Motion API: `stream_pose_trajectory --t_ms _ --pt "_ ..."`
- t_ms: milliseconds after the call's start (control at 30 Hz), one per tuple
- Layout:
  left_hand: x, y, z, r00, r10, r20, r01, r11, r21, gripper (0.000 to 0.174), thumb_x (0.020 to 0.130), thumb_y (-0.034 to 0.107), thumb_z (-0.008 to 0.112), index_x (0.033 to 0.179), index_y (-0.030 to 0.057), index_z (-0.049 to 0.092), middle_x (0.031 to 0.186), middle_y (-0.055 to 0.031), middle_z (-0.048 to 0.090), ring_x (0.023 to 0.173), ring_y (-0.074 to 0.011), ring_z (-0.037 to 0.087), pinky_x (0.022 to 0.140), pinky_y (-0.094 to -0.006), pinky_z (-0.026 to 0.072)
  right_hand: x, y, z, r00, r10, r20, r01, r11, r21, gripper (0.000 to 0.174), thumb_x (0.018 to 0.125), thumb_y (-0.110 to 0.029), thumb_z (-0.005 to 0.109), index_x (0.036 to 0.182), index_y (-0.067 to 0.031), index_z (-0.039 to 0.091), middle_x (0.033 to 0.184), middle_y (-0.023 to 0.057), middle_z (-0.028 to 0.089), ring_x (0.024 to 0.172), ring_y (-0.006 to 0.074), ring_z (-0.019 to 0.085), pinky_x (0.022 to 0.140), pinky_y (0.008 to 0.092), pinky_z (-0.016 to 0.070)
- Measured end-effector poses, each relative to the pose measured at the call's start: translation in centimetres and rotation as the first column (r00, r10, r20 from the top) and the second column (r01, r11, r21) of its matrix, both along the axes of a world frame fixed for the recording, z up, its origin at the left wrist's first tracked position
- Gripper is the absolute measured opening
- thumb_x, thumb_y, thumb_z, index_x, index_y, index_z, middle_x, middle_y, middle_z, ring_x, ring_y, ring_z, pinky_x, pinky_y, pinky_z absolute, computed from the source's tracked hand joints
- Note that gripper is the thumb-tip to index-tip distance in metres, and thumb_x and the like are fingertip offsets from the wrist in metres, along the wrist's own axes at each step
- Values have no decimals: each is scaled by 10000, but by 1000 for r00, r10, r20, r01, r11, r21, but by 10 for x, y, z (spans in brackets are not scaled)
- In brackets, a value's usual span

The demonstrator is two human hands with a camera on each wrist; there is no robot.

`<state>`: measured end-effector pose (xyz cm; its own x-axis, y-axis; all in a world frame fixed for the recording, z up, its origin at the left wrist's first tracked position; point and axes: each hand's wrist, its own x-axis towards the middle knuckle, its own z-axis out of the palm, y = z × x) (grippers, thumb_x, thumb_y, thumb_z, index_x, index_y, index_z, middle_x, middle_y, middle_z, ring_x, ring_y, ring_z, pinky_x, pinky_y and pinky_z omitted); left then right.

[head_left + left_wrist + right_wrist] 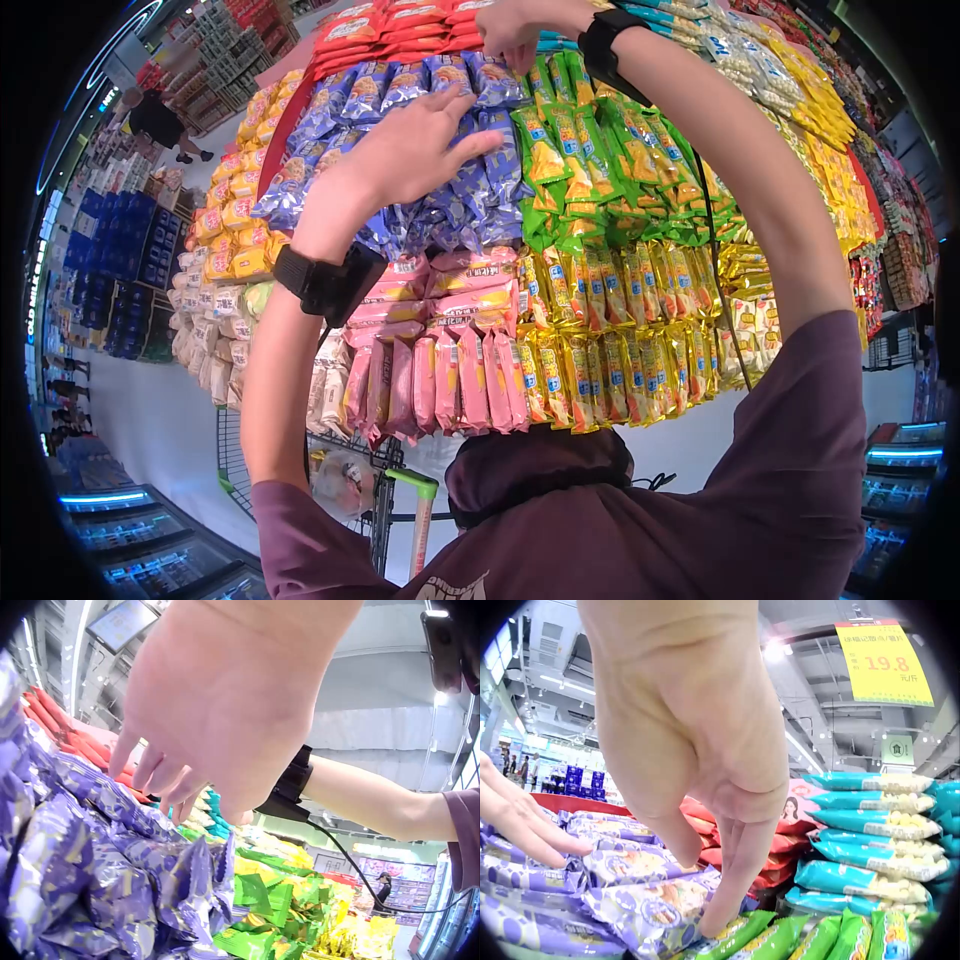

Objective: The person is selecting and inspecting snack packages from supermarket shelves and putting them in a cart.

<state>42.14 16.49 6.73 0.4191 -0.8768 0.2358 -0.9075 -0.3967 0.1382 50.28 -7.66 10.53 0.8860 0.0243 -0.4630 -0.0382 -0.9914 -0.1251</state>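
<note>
Purple packets (490, 200) lie in rows on the display. Above them my left hand (415, 150) is spread with its palm down; the left wrist view shows the hand (217, 712) over the purple packets (112, 877), its fingers extended and holding nothing. My right hand (515, 30) reaches to the far edge of the purple rows, beside the green packets (570, 150). In the right wrist view this hand (705, 780) points down, with thumb and fingers on either side of a purple packet's (656, 911) right end; the fingertips' grip is partly hidden.
Pink packets (460, 370) and gold packets (620, 370) fill the near side; red packets (385, 30) and teal packets (855, 844) are stacked at the far side. A price sign (885, 664) hangs above. A cart (235, 450) stands at lower left, a person (155, 120) farther off.
</note>
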Motion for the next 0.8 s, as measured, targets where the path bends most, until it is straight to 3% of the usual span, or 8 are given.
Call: stream_pose_trajectory --t_ms 33,167,233,367,500,533,633,800 --pt "-4 -5 -1 999 -36 8 37 999 -20 687 1007 499 444 1414 -55 422 1462 -292 410 1368 -399 396 1151 -421 313 -11 7 15 999 -15 35 18 996 -87 372 930 -233 547 1039 106 655 968 189 730 840 258 733 802 382 569" --pt "-1 -26 -9 994 -70 78 75 996 -56 692 1012 515 411 1411 -50 434 1473 -278 403 1380 -386 383 1155 -408 311 -50 1 14 979 130 160 -160 968 191 342 932 -228 599 975 103 670 986 180 712 811 226 737 757 329 586" --pt "3 -32 -11 996 -55 67 58 997 -46 716 1005 542 396 1402 -52 443 1473 -277 404 1377 -389 387 1142 -422 328 -30 12 2 990 -58 130 37 986 161 371 911 -243 601 1099 72 658 1177 151 678 885 217 734 842 349 558" --pt "8 -37 -14 998 -10 55 11 1000 -7 777 987 602 373 1365 -68 477 1473 -278 404 1364 -396 403 1115 -453 364 -29 10 -4 977 22 210 -46 993 108 354 929 -307 651 923 45 690 840 123 732 752 199 736 706 301 598" --pt "6 -37 -15 1000 3 14 -2 998 -67 793 983 614 370 1328 -86 509 1476 -276 398 1347 -392 425 1113 -448 367 -40 -2 13 943 55 329 -115 980 165 356 910 -193 614 1194 21 625 1081 140 711 882 194 725 718 299 604" --pt "4 -36 -16 1000 13 6 -12 998 -61 780 985 604 376 1324 -85 512 1461 -277 416 1333 -396 438 1105 -449 374 -41 -3 15 928 120 352 -160 983 86 406 888 -119 582 1282 -21 593 1224 150 659 1016 222 689 822 328 585" --pt "-6 -36 -9 999 32 -5 -32 998 -48 742 993 575 391 1311 -83 519 1414 -280 469 1290 -409 475 1081 -450 397 -48 -10 -1 853 452 261 -476 879 32 424 875 -93 587 1294 -30 592 1272 154 636 1088 251 655 935 354 535" --pt "-66 -31 5 999 -32 40 40 977 -208 451 919 363 653 1149 -25 662 1152 -237 660 1057 -386 627 939 -429 490 -79 -14 16 851 291 438 -356 931 73 347 856 -161 646 1177 -32 667 1092 106 727 1010 215 688 908 344 523"
